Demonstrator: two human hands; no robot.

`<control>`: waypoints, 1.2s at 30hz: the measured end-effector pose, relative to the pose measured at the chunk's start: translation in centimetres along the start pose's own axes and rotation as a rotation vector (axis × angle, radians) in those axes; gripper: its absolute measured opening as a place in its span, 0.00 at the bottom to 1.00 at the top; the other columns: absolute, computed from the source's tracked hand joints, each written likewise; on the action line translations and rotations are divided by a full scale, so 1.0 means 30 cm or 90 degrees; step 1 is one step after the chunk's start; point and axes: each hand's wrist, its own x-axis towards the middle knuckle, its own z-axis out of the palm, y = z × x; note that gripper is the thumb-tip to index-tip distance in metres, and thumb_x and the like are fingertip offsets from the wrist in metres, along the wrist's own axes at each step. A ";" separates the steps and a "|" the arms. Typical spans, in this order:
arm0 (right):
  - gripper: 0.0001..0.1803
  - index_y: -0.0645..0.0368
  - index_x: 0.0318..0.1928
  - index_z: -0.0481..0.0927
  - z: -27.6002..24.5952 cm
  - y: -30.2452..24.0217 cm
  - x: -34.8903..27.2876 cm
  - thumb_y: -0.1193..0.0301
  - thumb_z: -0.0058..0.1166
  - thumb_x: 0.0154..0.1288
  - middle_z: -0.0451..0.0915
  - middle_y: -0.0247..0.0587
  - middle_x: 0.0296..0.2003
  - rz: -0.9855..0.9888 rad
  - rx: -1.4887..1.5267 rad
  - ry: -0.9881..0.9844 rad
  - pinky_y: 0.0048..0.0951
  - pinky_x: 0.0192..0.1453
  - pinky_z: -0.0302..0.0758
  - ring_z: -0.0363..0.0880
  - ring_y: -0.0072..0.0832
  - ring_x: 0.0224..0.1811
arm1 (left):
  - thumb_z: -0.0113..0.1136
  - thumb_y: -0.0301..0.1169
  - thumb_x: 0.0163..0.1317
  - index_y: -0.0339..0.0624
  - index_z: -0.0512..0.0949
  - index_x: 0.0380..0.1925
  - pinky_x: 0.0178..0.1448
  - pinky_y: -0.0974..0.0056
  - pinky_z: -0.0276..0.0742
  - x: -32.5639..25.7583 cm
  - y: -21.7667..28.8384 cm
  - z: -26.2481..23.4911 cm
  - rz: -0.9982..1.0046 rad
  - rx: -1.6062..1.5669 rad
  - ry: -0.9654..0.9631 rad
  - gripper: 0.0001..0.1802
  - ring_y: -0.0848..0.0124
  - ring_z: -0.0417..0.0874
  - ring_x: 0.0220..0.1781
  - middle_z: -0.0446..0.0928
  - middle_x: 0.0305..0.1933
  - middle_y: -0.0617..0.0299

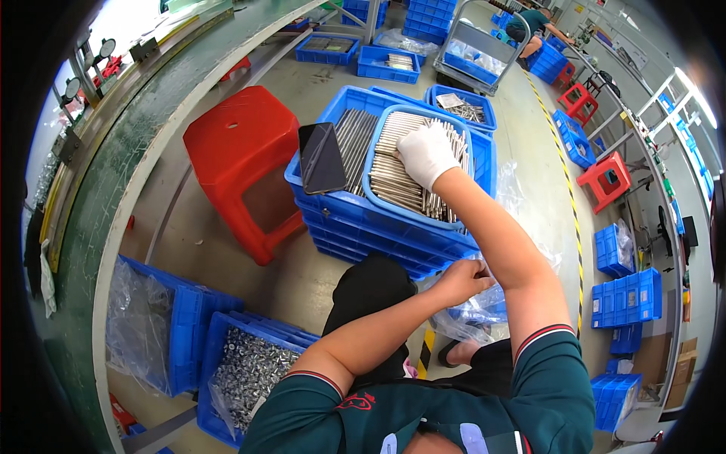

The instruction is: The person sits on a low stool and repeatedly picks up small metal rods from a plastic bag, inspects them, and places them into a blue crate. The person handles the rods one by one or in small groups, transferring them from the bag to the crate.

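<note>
My right hand (427, 155), in a white glove, is closed with its curled fingers down among thin silvery metal rods (398, 178). The rods fill a light-blue tray (368, 184) standing on a stack of blue crates (340, 219). Beside the tray, darker grey rods (355, 147) lie lengthwise in the top crate. A black smartphone (321, 157) rests across that crate's left side. My bare left hand (463, 281) is lower down, in front of the stack, its fingers drawn together beside a clear plastic bag (480, 310). What those fingers hold, if anything, is hidden.
A red plastic stool (242, 144) stands left of the stack, near a green-topped workbench (113, 174). Small metal parts fill a blue crate (246, 371) at lower left. Behind are another crate of rods (465, 110) and a trolley (480, 49). Another person (535, 26) bends over far right.
</note>
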 end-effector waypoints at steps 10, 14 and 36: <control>0.12 0.56 0.27 0.84 0.002 0.017 -0.023 0.61 0.56 0.58 0.81 0.43 0.27 -0.016 -0.015 0.044 0.40 0.41 0.70 0.78 0.38 0.40 | 0.61 0.32 0.59 0.32 0.79 0.39 0.38 0.65 0.73 -0.002 -0.003 0.013 0.036 0.029 0.029 0.14 0.73 0.78 0.32 0.80 0.31 0.56; 0.12 0.56 0.26 0.83 0.010 0.041 -0.031 0.61 0.57 0.56 0.81 0.42 0.26 -0.031 -0.029 0.050 0.41 0.39 0.72 0.79 0.38 0.39 | 0.62 0.34 0.58 0.31 0.79 0.34 0.33 0.66 0.71 -0.015 0.034 -0.006 -0.003 0.018 0.030 0.13 0.74 0.76 0.27 0.78 0.25 0.58; 0.14 0.56 0.24 0.82 -0.031 0.047 -0.049 0.60 0.56 0.57 0.80 0.44 0.24 -0.012 0.004 0.030 0.42 0.40 0.73 0.79 0.41 0.35 | 0.63 0.35 0.58 0.33 0.79 0.31 0.29 0.66 0.68 -0.019 0.033 -0.018 0.010 0.032 0.031 0.13 0.76 0.72 0.24 0.75 0.22 0.61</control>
